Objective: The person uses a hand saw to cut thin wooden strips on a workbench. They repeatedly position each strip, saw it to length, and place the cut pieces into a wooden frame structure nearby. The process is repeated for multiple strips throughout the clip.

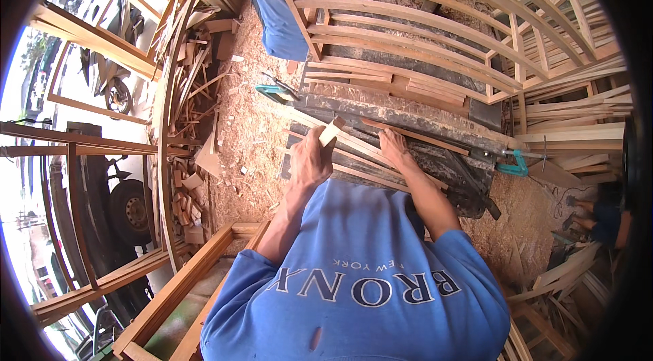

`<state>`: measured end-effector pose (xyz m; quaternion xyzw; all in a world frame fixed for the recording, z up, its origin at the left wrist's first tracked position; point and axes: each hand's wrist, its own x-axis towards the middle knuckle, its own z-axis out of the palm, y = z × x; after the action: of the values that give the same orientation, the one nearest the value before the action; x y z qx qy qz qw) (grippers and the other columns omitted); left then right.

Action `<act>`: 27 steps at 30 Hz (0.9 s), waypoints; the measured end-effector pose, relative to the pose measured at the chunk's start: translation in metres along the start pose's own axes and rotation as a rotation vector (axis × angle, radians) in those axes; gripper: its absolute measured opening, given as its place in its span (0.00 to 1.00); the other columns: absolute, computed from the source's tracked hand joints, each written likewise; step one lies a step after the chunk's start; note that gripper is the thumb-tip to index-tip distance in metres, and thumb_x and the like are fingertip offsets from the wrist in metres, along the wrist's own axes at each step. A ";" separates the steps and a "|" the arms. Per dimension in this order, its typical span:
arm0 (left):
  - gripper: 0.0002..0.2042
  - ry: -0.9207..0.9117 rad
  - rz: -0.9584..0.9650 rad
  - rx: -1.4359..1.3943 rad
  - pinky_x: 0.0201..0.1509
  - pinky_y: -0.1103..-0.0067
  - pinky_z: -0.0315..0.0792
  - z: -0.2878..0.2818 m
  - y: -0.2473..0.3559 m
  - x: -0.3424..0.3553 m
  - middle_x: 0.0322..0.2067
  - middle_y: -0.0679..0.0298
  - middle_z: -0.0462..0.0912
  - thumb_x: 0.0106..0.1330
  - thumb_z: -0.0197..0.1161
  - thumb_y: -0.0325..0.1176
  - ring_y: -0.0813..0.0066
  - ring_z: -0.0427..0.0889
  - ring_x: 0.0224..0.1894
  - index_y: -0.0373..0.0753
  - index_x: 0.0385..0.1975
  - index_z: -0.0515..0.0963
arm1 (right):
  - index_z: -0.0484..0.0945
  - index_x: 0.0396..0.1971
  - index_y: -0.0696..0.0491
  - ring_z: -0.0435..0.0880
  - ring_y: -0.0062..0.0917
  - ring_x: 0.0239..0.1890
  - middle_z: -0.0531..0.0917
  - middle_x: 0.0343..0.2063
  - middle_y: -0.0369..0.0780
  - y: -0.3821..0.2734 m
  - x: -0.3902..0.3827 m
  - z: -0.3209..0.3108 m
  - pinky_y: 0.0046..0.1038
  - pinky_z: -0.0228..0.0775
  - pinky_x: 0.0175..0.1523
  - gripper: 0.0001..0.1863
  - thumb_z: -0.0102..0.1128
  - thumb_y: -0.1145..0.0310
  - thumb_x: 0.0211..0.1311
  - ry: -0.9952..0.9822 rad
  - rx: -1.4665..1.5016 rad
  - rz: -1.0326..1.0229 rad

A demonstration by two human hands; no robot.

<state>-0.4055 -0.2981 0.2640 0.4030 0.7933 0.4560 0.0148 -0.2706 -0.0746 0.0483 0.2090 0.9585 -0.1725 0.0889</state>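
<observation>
My left hand (311, 159) is closed around a short pale wooden block (331, 131) and holds it over the near side of the dark workbench (476, 174). To its right, my right hand (394, 148) has its fingers curled down at a long pale wooden strip (364, 147) that slants across the bench; the fingertips are partly hidden. Several more thin strips (371, 172) lie fanned out below both hands, close to my shirt. Just beyond the right hand rests a narrow reddish-brown strip (425, 138).
Teal clamps (271, 91) (515, 164) grip the bench at both ends. A large slatted wooden frame (415, 17) stands across the far side, beside a person in blue (272, 17). Offcuts (190, 89) and sawdust (248, 157) cover the floor at left; stacked boards (575, 133) lie right.
</observation>
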 end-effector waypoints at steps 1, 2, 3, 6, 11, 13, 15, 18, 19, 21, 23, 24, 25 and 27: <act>0.11 0.008 -0.072 -0.046 0.26 0.64 0.71 0.003 0.003 0.000 0.25 0.52 0.78 0.68 0.59 0.29 0.53 0.79 0.23 0.34 0.46 0.70 | 0.79 0.41 0.60 0.81 0.47 0.47 0.79 0.46 0.51 -0.001 -0.001 -0.003 0.45 0.74 0.51 0.15 0.44 0.71 0.65 -0.034 0.006 0.026; 0.11 0.151 -0.023 -0.179 0.20 0.71 0.67 0.007 0.004 0.002 0.20 0.59 0.75 0.72 0.57 0.34 0.65 0.74 0.17 0.36 0.48 0.69 | 0.79 0.41 0.60 0.81 0.47 0.47 0.79 0.47 0.51 -0.003 -0.001 -0.007 0.45 0.74 0.51 0.15 0.43 0.71 0.65 -0.041 0.021 0.051; 0.11 0.198 -0.216 -0.510 0.19 0.76 0.64 0.009 0.006 0.002 0.19 0.64 0.71 0.73 0.56 0.37 0.72 0.70 0.15 0.38 0.47 0.68 | 0.78 0.40 0.60 0.82 0.48 0.41 0.81 0.43 0.51 -0.006 -0.004 -0.011 0.44 0.76 0.47 0.12 0.48 0.72 0.64 0.045 0.061 0.063; 0.12 0.414 -0.434 -1.124 0.16 0.86 0.53 0.008 -0.004 0.002 0.18 0.74 0.60 0.76 0.50 0.45 0.85 0.57 0.15 0.45 0.36 0.63 | 0.78 0.39 0.59 0.85 0.42 0.38 0.83 0.34 0.48 -0.022 -0.023 -0.029 0.38 0.78 0.43 0.08 0.56 0.72 0.64 0.359 0.359 0.086; 0.15 1.154 -0.876 -1.894 0.16 0.83 0.56 -0.006 -0.072 -0.001 0.14 0.71 0.54 0.74 0.40 0.31 0.81 0.52 0.14 0.42 0.20 0.57 | 0.77 0.40 0.58 0.87 0.31 0.40 0.84 0.39 0.47 -0.070 -0.064 -0.088 0.29 0.83 0.38 0.06 0.60 0.77 0.63 0.685 1.437 0.011; 0.11 1.319 -0.974 -1.892 0.16 0.81 0.57 0.001 -0.095 -0.009 0.14 0.69 0.54 0.67 0.37 0.28 0.78 0.53 0.15 0.44 0.19 0.55 | 0.77 0.41 0.58 0.87 0.33 0.40 0.84 0.41 0.48 -0.092 -0.080 -0.115 0.29 0.84 0.39 0.09 0.63 0.79 0.61 0.810 1.345 -0.208; 0.11 1.463 -1.048 -1.753 0.16 0.79 0.58 0.012 -0.112 -0.016 0.15 0.68 0.55 0.66 0.37 0.28 0.76 0.53 0.15 0.44 0.19 0.53 | 0.77 0.41 0.57 0.87 0.32 0.40 0.83 0.42 0.47 -0.111 -0.087 -0.136 0.29 0.84 0.40 0.11 0.64 0.81 0.58 0.867 0.943 -0.511; 0.11 1.503 -1.099 -1.631 0.16 0.78 0.57 0.031 -0.124 -0.022 0.17 0.68 0.57 0.69 0.38 0.32 0.76 0.54 0.15 0.45 0.21 0.54 | 0.78 0.40 0.57 0.87 0.32 0.40 0.82 0.45 0.45 -0.134 -0.090 -0.148 0.28 0.84 0.41 0.14 0.65 0.83 0.53 0.756 0.564 -0.763; 0.12 1.484 -1.072 -1.617 0.16 0.79 0.58 0.036 -0.125 -0.024 0.18 0.69 0.59 0.72 0.39 0.34 0.77 0.55 0.15 0.46 0.22 0.55 | 0.78 0.41 0.57 0.87 0.33 0.41 0.81 0.45 0.44 -0.141 -0.087 -0.147 0.29 0.84 0.41 0.15 0.66 0.82 0.51 0.682 0.527 -0.771; 0.13 1.455 -1.012 -1.560 0.16 0.80 0.58 0.041 -0.123 -0.024 0.20 0.70 0.61 0.75 0.39 0.36 0.78 0.58 0.16 0.46 0.25 0.58 | 0.79 0.41 0.57 0.86 0.34 0.42 0.81 0.44 0.43 -0.151 -0.080 -0.140 0.30 0.83 0.43 0.16 0.66 0.79 0.50 0.578 0.457 -0.780; 0.12 1.416 -0.993 -1.481 0.17 0.80 0.58 0.042 -0.118 -0.019 0.20 0.69 0.62 0.75 0.40 0.35 0.78 0.60 0.17 0.45 0.26 0.60 | 0.79 0.41 0.58 0.86 0.34 0.41 0.81 0.43 0.44 -0.156 -0.073 -0.132 0.31 0.82 0.43 0.15 0.66 0.79 0.51 0.607 0.436 -0.759; 0.12 1.400 -0.984 -1.439 0.17 0.80 0.58 0.041 -0.114 -0.017 0.20 0.69 0.62 0.75 0.41 0.35 0.78 0.60 0.18 0.44 0.26 0.60 | 0.79 0.41 0.58 0.86 0.35 0.41 0.81 0.43 0.44 -0.158 -0.070 -0.128 0.31 0.82 0.43 0.15 0.66 0.79 0.50 0.650 0.433 -0.759; 0.12 1.421 -0.976 -1.391 0.17 0.80 0.58 0.040 -0.109 -0.013 0.19 0.69 0.60 0.74 0.41 0.33 0.78 0.59 0.17 0.44 0.24 0.60 | 0.79 0.40 0.58 0.86 0.34 0.39 0.81 0.41 0.44 -0.159 -0.067 -0.126 0.31 0.82 0.41 0.15 0.66 0.80 0.49 0.633 0.409 -0.730; 0.13 1.450 -0.920 -1.289 0.18 0.78 0.57 0.041 -0.097 -0.007 0.18 0.69 0.58 0.72 0.43 0.28 0.77 0.56 0.16 0.43 0.21 0.60 | 0.79 0.39 0.60 0.86 0.34 0.36 0.81 0.39 0.43 -0.158 -0.063 -0.122 0.30 0.82 0.39 0.16 0.66 0.83 0.47 0.689 0.397 -0.693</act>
<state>-0.4460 -0.2987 0.1665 -0.3850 0.2983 0.8698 -0.0794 -0.2942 -0.1883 0.2227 -0.0626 0.8940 -0.2912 -0.3348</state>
